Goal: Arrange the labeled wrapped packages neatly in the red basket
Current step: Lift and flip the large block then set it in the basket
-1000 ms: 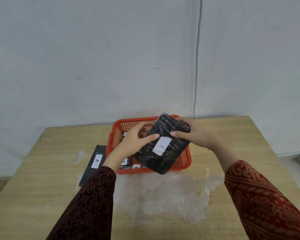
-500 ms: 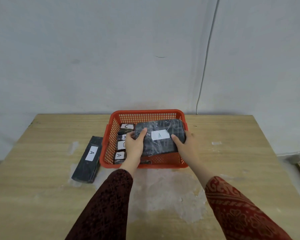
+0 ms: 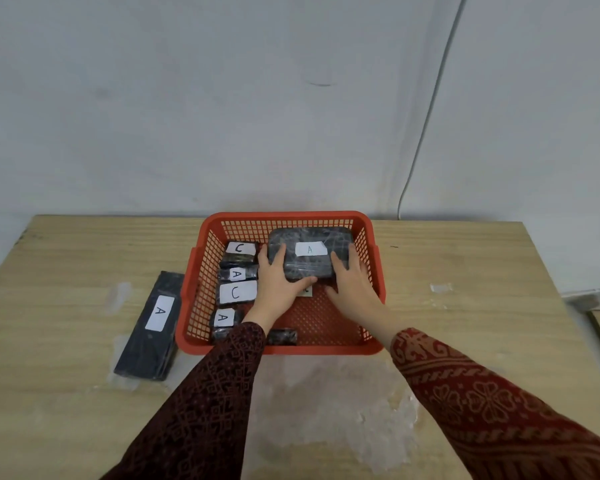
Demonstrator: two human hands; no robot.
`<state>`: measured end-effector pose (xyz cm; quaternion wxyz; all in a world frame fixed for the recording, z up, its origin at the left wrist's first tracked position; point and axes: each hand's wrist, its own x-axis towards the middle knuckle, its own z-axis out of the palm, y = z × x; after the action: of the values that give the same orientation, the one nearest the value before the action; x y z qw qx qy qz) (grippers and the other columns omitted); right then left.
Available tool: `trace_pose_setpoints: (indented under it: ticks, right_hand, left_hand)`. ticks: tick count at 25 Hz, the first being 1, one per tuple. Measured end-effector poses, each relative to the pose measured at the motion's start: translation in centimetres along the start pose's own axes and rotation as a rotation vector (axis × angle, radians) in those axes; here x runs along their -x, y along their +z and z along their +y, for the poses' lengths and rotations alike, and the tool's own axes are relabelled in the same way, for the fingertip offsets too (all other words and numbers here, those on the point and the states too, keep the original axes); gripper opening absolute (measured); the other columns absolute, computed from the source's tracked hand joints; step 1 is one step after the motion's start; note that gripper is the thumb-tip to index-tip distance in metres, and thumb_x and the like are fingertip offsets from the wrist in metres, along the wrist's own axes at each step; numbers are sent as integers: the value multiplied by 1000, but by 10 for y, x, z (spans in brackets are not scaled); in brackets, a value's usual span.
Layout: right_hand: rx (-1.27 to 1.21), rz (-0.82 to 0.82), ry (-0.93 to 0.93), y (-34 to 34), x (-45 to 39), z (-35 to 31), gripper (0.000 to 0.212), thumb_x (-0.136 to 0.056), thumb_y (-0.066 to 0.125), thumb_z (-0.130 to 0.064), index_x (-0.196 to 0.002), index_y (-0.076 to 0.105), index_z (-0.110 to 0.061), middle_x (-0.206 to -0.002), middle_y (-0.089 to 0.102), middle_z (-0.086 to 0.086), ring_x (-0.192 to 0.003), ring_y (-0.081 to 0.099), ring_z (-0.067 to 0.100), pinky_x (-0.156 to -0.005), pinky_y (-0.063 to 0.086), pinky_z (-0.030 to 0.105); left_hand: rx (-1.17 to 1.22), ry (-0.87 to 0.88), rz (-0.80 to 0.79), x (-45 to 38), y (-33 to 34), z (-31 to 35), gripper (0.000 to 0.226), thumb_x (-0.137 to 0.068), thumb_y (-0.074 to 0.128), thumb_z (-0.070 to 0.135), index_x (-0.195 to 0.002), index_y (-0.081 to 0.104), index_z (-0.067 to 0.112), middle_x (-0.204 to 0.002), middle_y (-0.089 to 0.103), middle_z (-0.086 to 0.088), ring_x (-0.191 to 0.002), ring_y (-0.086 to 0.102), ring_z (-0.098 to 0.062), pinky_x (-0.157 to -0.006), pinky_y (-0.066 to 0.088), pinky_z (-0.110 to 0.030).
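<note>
Red basket [image 3: 374, 268] now takes the big packet [image 3: 310, 252], which we have lowered from mid-air into its far right corner, left hand [image 3: 278, 282] and right hand [image 3: 352, 282] clasping its near edge, leaving only the long packet [image 3: 153, 323] on the worktop [image 3: 84, 258]

The light is soft and even, a little dim, with a cool grey tone on the wall [image 3: 187, 98]. Shadows are weak (only a faint one under the red basket [image 3: 284, 216] rim). The plastic wrap shows small glare. The wide lens bends the table [image 3: 84, 254] edges, and the sleeves [image 3: 205, 410] near the bottom look slightly blurred.
</note>
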<state>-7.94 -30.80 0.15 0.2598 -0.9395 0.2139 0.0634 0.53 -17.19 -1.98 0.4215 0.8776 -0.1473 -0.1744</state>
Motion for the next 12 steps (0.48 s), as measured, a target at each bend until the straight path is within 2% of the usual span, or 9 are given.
trace_pose_setpoints:
  ticks: [3,7,9,12]
  right_hand:
    - [36,23,-13,9,-2,-4,73,-91,54,-23,-150,13,-9,-158,0,21,-144,5,43,-118,14,47]
    - [68,48,-29,8,7,-5,74,-91,54,-26,-151,12,-14,-160,-8,17,-146,-9,37,-119,7,47]
    - [77,146,-81,11,24,-11,66,-91,53,-25,-148,22,-15,-160,-3,17,-147,-6,35,-119,8,45]
    - [7,193,-206,26,64,-37,47,-90,54,-20,-136,42,-15,-157,19,14,-146,14,33,-118,13,44]
  left_hand:
    - [-137,41,30,-4,-2,-6,95,-76,70,54,-150,23,17,-160,1,-10,-147,2,-26,-117,10,-40]
    - [-360,55,72,-2,-6,-3,92,-77,63,62,-149,27,16,-160,10,-15,-146,4,-30,-117,10,-44]
    - [-362,70,75,5,-11,2,78,-84,61,53,-147,33,17,-159,16,-14,-146,8,-31,-117,12,-45]
    - [-233,218,214,29,-36,6,41,-93,55,24,-133,53,14,-143,45,-11,-134,38,-27,-112,32,-44]
